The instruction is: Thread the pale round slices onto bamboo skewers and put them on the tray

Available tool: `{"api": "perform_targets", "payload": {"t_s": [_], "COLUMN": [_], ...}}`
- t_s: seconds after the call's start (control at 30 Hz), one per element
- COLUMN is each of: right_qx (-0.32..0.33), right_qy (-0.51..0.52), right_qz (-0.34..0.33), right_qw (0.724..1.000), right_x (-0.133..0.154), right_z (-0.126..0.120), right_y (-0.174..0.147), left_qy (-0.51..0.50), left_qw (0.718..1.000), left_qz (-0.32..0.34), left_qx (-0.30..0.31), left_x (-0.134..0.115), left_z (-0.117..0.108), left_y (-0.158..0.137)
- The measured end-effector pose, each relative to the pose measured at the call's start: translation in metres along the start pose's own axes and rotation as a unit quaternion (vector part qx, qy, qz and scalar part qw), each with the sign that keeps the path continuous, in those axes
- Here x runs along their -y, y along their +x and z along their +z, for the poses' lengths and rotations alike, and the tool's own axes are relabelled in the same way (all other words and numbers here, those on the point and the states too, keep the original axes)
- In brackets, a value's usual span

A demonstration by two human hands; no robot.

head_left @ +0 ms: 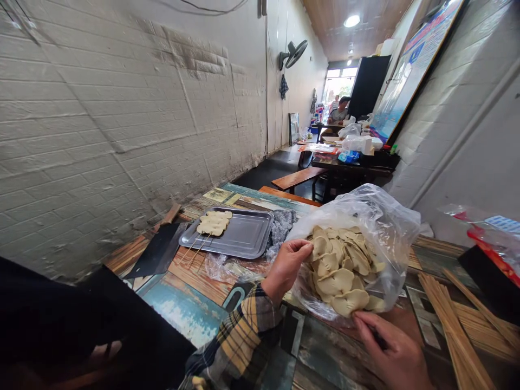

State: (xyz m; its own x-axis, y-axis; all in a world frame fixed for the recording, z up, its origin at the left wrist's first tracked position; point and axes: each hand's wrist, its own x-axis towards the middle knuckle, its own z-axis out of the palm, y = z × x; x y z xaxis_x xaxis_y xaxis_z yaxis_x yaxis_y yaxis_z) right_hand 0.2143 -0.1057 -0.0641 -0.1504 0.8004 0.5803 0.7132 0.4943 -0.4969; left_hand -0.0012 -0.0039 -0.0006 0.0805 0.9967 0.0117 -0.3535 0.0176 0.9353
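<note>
A clear plastic bag [400, 227] stands open on the table, heaped with flat, pale beige slices [339, 281] that have scalloped edges. My left hand [286, 268] is at the left side of the heap, thumb and fingers pinched together. Whether they grip the bag's edge or a slice cannot be made out. At the front of the heap, my right hand [392, 346] pinches the lower edge of one slice [350, 301] between thumb and forefinger. Left of the bag, a metal tray [244, 238] carries slices threaded on thin wooden skewers [199, 249], whose ends stick out over the tray's near rim.
Bundles of bamboo skewers [450, 330] lie at the right, near a black box [491, 281] with red plastic. A black sheet [156, 252] is left of the tray. Crumpled grey plastic [282, 225] sits between tray and bag. Behind are benches [298, 177] and a seated person [339, 114].
</note>
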Motion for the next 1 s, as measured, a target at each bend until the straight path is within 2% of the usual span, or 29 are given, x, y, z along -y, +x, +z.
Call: {"api": "perform_targets", "payload": {"t_s": [0.17,0.4,0.6,1.0], "right_qx": [-0.018,-0.023,-0.027,-0.012], "right_qy": [-0.009,0.001,0.019,0.043], "right_qz": [-0.009,-0.005,-0.002,0.036], "right_qw": [1.0,1.0,0.999,0.998], "right_x": [0.001,0.005,0.005,0.015], "right_z": [0.0,-0.001,-0.001,-0.004], "right_y": [0.002,0.004,0.003,0.008], "left_qy": [0.055,0.114,0.199,0.243], "left_qw": [0.998,0.992,0.976,0.965], "left_qz": [0.039,0.053,0.091,0.099], "left_qx": [-0.01,-0.01,0.0,0.015], "left_x": [-0.002,0.0,-0.003,-0.003], "left_z": [-0.002,-0.004,-0.005,-0.005], "left_y": [0.0,0.002,0.003,0.001]}}
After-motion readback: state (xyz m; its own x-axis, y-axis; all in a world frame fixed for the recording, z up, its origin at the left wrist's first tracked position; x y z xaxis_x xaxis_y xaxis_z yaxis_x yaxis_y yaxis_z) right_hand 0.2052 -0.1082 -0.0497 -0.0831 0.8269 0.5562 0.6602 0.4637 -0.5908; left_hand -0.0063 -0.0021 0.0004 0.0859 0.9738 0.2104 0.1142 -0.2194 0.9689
